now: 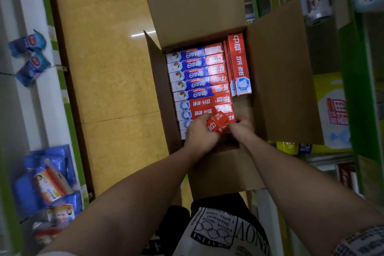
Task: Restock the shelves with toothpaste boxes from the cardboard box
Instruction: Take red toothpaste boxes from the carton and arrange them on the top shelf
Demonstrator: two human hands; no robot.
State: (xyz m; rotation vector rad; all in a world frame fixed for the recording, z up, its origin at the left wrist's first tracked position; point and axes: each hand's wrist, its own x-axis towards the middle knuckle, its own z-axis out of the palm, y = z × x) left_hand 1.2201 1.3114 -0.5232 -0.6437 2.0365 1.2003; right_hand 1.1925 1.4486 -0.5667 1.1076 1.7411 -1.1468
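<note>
A: Looking straight down, a person's two bare arms reach into an open cardboard box (276,72) standing on a yellow tiled floor (108,68) in a shop aisle

B: And the hands?

A: The left hand (198,134) and the right hand (241,129) meet at the box's six o'clock end, fingers of both curled around a small bundle of red toothpaste boxes (218,123) tilted end-up, lifted just above the row beneath

B: Where is the rest of the stock?

A: A row of toothpaste boxes (199,85) lies flat and side by side inside the carton, blue ones toward twelve o'clock, red ones toward six. At about two o'clock inside the carton, a few more red cartons (239,64) stand on edge against the wall, crosswise to the row

B: The surroundings?

A: Blue packets (29,58) hang along the white and green shelf edge at nine o'clock, blue wrapped packs (45,178) at seven o'clock, and green shelving (357,89) with rolls and bags runs from one to four o'clock
</note>
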